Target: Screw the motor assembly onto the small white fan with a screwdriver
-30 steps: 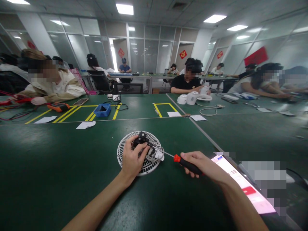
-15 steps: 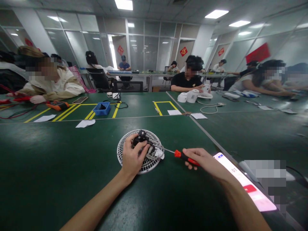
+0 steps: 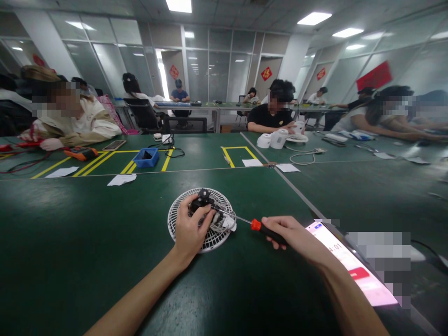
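A round white fan grille (image 3: pixel 172 225) lies flat on the green table in front of me. On it sits a black fan motor (image 3: pixel 202 198) with pale wires bundled at its right side. My left hand (image 3: pixel 190 223) is closed around the motor, thumb and fingers gripping its near side. My right hand (image 3: pixel 285 229) holds a screwdriver (image 3: pixel 257 225) by its red and black handle. The metal shaft points left to the motor's side, close to my left fingertips. Whether the tip sits in a screw is too small to tell.
A lit phone (image 3: pixel 355 266) lies right of my right forearm. Across the table are a blue bin (image 3: pixel 146 157), paper slips (image 3: pixel 122 179), an orange multimeter (image 3: pixel 81 153) and white fan parts (image 3: pixel 279 139). A co-worker in black (image 3: pixel 271 122) sits opposite.
The screwdriver handle has turned in my right hand, showing more black and less red on it. My left hand keeps its hold on the motor. The whole view has shifted slightly.
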Motion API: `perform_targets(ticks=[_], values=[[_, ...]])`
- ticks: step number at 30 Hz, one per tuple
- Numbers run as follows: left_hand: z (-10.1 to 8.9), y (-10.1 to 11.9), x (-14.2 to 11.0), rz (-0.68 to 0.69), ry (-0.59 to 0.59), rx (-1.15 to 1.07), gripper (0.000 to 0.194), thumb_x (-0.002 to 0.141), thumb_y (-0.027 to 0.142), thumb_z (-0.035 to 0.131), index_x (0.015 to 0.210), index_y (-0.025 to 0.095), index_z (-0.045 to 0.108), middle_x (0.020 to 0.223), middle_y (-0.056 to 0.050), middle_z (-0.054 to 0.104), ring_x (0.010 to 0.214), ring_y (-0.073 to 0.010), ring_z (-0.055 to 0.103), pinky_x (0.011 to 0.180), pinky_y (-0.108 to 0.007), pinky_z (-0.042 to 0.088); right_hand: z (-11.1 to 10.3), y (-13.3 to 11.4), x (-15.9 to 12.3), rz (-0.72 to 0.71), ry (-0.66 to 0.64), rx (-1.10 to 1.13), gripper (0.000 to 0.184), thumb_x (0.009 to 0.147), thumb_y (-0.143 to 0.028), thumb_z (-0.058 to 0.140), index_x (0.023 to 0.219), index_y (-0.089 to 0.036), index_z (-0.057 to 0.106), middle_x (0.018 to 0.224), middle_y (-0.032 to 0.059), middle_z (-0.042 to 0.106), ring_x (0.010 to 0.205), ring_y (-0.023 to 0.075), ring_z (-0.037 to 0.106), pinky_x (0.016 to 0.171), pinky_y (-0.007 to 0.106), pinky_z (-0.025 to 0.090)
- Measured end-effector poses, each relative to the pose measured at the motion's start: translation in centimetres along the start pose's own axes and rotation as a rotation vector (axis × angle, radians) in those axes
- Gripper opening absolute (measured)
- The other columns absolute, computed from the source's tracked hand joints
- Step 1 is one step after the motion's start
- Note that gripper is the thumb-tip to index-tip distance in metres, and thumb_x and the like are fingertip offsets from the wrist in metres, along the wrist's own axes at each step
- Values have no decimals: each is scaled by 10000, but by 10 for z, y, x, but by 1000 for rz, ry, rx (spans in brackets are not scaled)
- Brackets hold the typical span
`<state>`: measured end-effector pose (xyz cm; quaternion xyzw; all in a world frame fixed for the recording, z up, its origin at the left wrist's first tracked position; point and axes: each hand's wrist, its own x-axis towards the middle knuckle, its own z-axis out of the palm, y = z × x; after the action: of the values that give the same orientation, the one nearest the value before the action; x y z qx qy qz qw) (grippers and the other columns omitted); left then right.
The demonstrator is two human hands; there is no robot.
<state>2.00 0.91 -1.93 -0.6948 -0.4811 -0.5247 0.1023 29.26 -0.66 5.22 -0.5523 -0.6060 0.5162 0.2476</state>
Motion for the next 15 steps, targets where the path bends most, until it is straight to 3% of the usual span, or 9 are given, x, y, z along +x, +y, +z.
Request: perform_targets(ticks=[4, 7, 10, 15], values=[[0, 1, 1, -3, 0, 1, 124, 890, 272, 686, 1006, 230, 694, 1318, -83, 508, 1226, -245, 542, 1036, -469, 506, 4, -7, -1, 127, 37, 22, 562, 860, -730, 511, 899, -182, 630, 621, -1, 606, 457, 103, 502, 401, 215, 331], [0, 1, 1, -15, 3, -13, 118, 891, 268, 682, 1001, 226, 691, 1309, -82, 511, 1226, -241, 543, 1048, -465, 500, 2, -15, -7, 83, 30, 76, 603, 811, -746, 576, 1091, -212, 601, 725, -1, 636, 463, 105, 512, 374, 213, 333], [-1, 2, 2, -23, 7, -17, 117, 892, 264, 677, 1001, 223, 690, 1308, -83, 512, 1227, -242, 543, 1060, -470, 494, -2, -17, -12, -3, 38, 95, 571, 675, -614, 817, 1017, -227, 575, 782, -17, 605, 523, 108, 549, 399, 211, 381], [-1, 3, 1, -16, 6, 1, 120, 897, 267, 671, 1009, 226, 682, 1302, -88, 515, 1221, -249, 548, 1034, -482, 511, -5, -14, -8, 31, 24, 153, 524, 634, -584, 855, 881, -191, 611, 650, -19, 578, 527, 130, 563, 462, 248, 452]])
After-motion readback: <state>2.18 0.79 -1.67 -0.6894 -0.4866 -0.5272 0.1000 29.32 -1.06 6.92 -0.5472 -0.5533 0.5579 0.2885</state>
